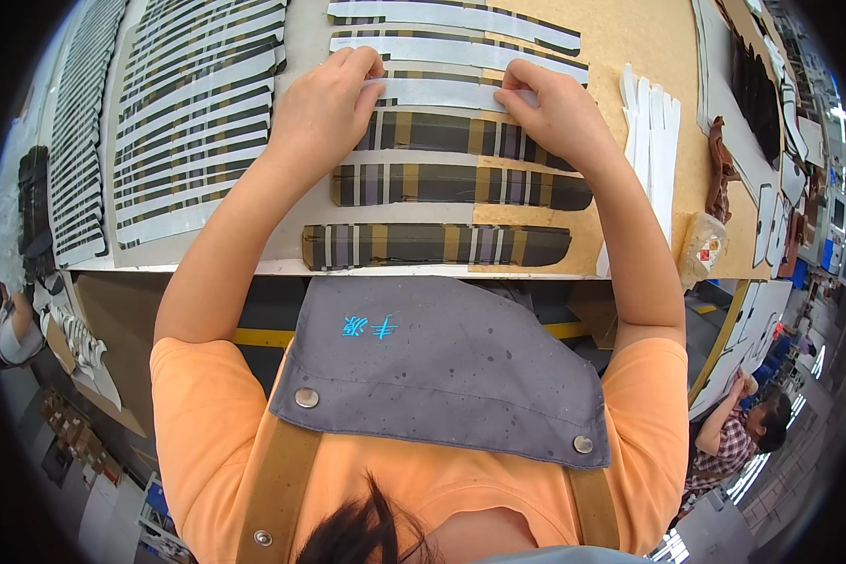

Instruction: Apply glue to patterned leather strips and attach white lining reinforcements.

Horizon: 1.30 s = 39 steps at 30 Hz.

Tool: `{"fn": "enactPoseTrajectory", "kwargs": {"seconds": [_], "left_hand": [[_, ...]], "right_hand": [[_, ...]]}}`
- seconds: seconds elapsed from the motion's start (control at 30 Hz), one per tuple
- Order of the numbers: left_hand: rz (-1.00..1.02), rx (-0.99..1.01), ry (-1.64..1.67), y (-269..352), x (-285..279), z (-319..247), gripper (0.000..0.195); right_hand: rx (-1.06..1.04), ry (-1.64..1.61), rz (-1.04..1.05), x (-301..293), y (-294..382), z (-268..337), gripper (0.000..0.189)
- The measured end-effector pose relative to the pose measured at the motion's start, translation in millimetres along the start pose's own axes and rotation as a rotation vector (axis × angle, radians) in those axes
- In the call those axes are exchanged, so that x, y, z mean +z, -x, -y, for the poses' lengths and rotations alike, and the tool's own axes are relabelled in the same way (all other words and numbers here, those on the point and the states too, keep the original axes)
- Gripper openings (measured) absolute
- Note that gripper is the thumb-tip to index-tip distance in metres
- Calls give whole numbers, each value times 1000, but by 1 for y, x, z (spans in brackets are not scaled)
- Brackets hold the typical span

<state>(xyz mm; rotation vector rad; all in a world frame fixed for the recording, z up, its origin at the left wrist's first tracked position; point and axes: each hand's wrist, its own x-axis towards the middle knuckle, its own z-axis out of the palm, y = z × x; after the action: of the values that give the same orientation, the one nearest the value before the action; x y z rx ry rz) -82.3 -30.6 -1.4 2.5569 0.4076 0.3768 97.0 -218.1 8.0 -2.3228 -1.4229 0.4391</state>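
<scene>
A white strip [437, 94] lies along a plaid piece, the third down in the middle column. My left hand [331, 106] pinches the strip's left end between thumb and fingers. At its right part, my right hand [553, 109] pinches the same strip. Two plaid pieces with white strips on them, one of them [458, 53] just above, lie farther up. Nearer to me are plaid pieces without strips, such as a dark plaid piece [444, 185] and the nearest plaid piece [423, 245] by the table's front edge.
Overlapping rows of plaid pieces with white strips [194, 141] cover the left side. Loose white strips [652, 134] lie right of my right forearm, near brown scraps [720, 169] and a clear plastic container [701, 247]. A co-worker [733, 437] is at the lower right, another person at the far left.
</scene>
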Motion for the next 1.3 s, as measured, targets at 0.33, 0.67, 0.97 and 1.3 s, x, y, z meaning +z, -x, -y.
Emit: {"fn": "enactPoseTrajectory", "kwargs": {"seconds": [0.33, 0.67, 0.97, 1.3], "left_hand": [[-21, 334, -257, 8, 16, -33, 27], [173, 279, -286, 10, 23, -50, 36], [177, 289, -330, 9, 27, -50, 36], [190, 300, -333, 9, 25, -50, 37]], "right_hand": [[2, 46, 22, -4, 1, 8, 16], [105, -178, -46, -22, 26, -34, 20], [186, -271, -37, -28, 37, -48, 16], [278, -103, -50, -43, 45, -55, 13]]}}
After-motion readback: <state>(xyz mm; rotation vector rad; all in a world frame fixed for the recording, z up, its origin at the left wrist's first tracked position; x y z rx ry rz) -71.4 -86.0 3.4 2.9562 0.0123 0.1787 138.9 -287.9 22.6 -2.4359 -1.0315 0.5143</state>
